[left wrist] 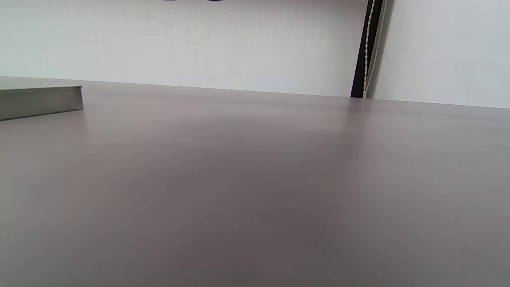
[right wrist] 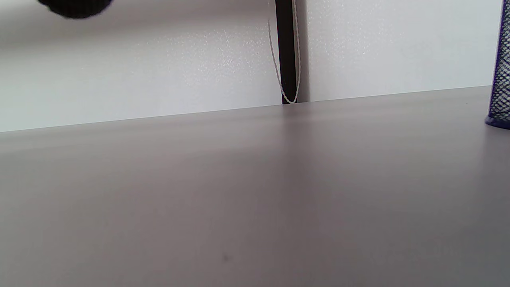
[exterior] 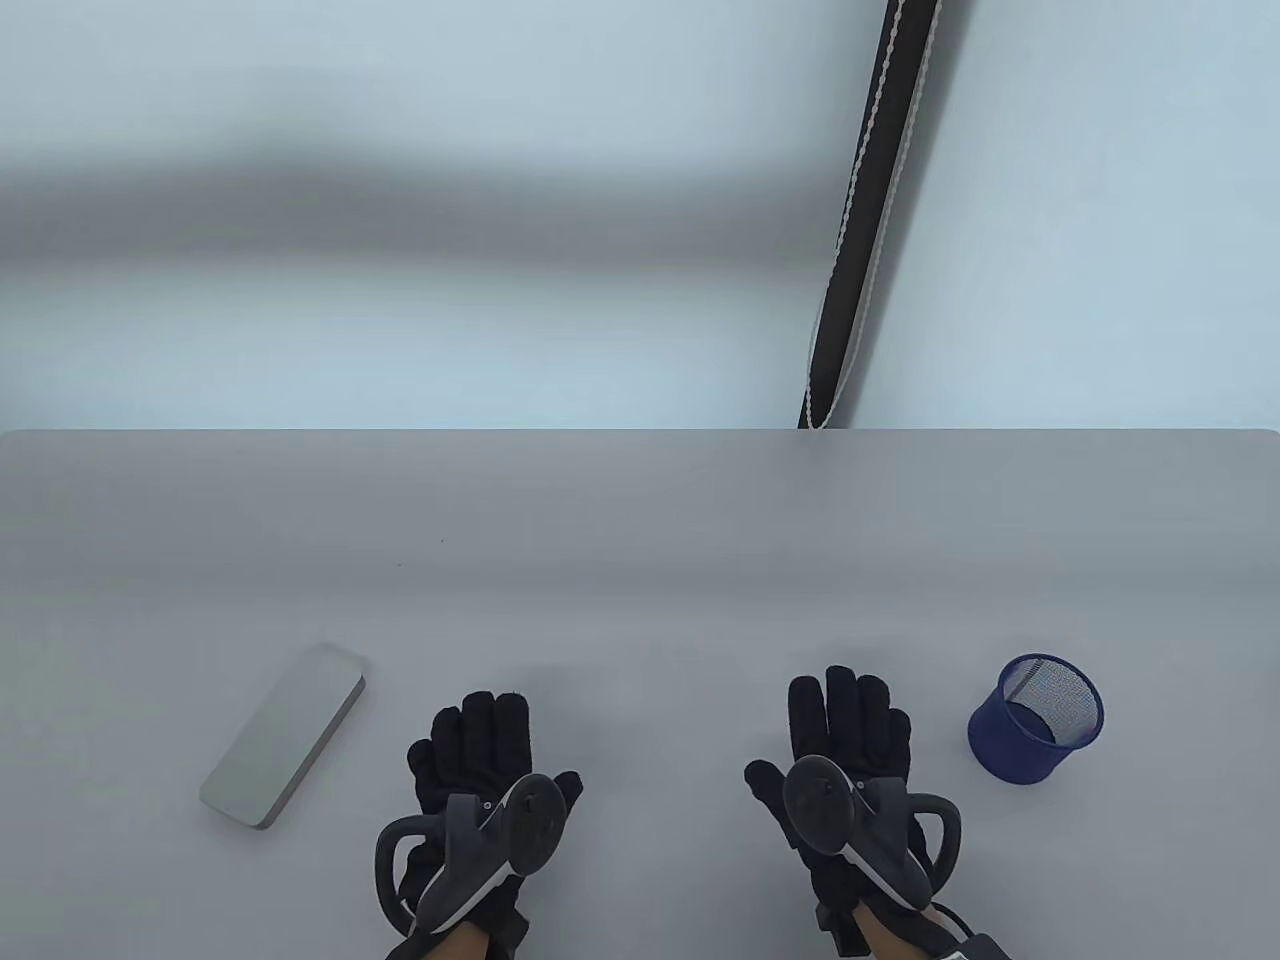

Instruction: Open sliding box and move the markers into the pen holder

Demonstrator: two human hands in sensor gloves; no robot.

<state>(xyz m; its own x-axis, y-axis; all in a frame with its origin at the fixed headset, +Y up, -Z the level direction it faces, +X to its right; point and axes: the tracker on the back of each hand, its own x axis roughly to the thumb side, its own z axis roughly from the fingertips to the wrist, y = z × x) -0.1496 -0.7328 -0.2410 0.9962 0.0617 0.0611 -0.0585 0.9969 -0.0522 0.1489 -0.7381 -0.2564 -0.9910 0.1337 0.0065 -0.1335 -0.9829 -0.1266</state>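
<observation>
A flat silver sliding box (exterior: 284, 735) lies closed at the front left of the table, angled; its end shows at the left edge of the left wrist view (left wrist: 40, 101). A blue mesh pen holder (exterior: 1037, 718) stands at the front right, and a strip of it shows in the right wrist view (right wrist: 501, 83). No markers are visible. My left hand (exterior: 478, 745) rests flat on the table just right of the box, fingers straight. Left of the holder, my right hand (exterior: 848, 725) lies flat too, holding nothing.
The grey table (exterior: 640, 540) ends at a far edge against a pale wall. A black strip with a looped bead cord (exterior: 865, 210) hangs down the wall behind the table's right half.
</observation>
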